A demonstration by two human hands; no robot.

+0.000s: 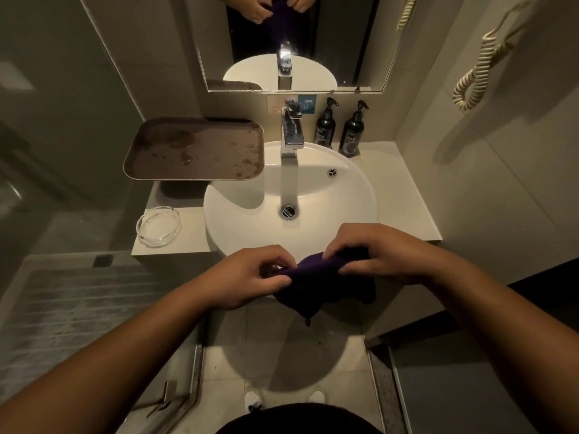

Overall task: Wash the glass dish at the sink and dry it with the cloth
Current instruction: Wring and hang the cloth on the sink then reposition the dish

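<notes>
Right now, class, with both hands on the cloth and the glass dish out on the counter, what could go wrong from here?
1. The glass dish sits near the counter's front left corner; a careless reach could knock it off.
2. Both the left hand and right hand grip the dark cloth, so neither is free to steady it.
3. The brown tray overhangs the counter and looks wet; bumping it may tip it.

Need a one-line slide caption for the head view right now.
Both hands hold a dark cloth over the sink; glass dish waits beside it.
</notes>
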